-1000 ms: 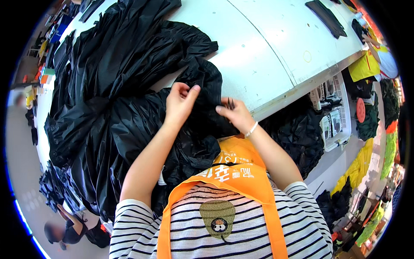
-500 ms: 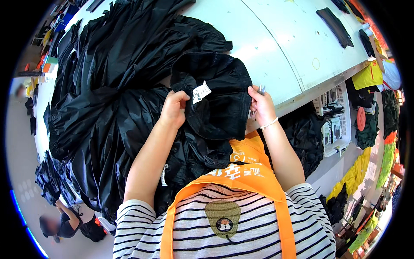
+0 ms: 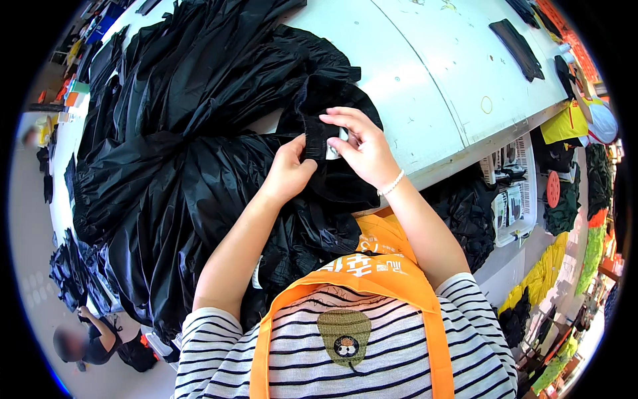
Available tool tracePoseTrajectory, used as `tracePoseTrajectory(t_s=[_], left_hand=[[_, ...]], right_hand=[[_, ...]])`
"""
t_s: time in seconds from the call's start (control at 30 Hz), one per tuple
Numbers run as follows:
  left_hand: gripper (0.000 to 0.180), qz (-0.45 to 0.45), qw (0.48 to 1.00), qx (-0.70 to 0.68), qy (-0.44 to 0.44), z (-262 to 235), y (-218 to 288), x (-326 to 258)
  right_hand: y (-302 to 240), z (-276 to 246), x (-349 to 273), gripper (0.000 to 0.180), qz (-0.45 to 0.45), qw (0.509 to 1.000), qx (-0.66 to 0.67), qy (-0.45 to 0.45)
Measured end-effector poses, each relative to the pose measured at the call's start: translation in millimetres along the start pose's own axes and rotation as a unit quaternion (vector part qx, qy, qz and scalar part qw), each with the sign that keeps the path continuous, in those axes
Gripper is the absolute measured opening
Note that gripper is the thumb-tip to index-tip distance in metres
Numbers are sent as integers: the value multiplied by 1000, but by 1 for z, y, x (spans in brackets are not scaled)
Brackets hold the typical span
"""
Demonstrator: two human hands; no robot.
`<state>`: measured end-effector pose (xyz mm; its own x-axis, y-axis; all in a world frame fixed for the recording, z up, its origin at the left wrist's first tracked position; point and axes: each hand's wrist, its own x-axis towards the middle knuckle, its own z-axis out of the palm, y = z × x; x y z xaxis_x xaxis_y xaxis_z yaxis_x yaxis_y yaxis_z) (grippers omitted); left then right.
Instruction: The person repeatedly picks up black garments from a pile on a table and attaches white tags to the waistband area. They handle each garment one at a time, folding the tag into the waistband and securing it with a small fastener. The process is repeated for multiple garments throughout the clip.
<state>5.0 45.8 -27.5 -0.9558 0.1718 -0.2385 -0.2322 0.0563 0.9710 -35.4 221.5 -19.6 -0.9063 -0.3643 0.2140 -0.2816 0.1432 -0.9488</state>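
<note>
A black garment (image 3: 349,176) with a gathered elastic waistband (image 3: 315,138) lies bunched in front of me. My left hand (image 3: 290,171) is closed on the left side of that band, thumb and fingers pinching the cloth. Over the band my right hand (image 3: 362,146) reaches in from the right, its thumb and fingers apart. The thumb lies across a white label (image 3: 331,153) inside the garment, and the fingertips are at the band's edge. The right palm is hidden, so I cannot see whether a metal tool is in it.
A large heap of shiny black garments (image 3: 153,166) covers the left of the white table (image 3: 425,86). A folded dark cloth (image 3: 516,50) lies at the far right. Below the table's right edge stands a white plastic basket (image 3: 528,199). Another person (image 3: 93,339) is at the lower left.
My right hand has moved left from the garment's right edge onto the waistband and label. My left hand has shifted slightly right and down. The small metal tool seen in my right hand is out of sight.
</note>
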Motion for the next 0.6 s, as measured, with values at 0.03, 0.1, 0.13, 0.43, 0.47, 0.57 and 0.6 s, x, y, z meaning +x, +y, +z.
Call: tracePoseTrajectory(t_s=[0.03,0.1,0.13,0.43,0.47,0.57,0.6], left_hand=[[43,10,1000,28,6,-2,3,0],[44,30,996,85,17,-7,7,0],[50,48,985,162,16,-12,3,1],[48,54,990,113,69,-11,12,-1],[45,59,991,111,56,-11,20,-2],[31,70,982,144,95,-7,9,-3],[27,41,986,130,92,-8,12,2]], right_hand=[[1,2,4,40,-6,1000,16,-21],[1,8,13,41,-19,997,47,-63],[0,10,16,44,3,995,56,-83],[7,21,33,40,78,984,126,-103],[9,22,34,39,77,984,124,-104],[13,21,29,28,115,980,132,-91],[20,21,31,27,123,980,139,-73]])
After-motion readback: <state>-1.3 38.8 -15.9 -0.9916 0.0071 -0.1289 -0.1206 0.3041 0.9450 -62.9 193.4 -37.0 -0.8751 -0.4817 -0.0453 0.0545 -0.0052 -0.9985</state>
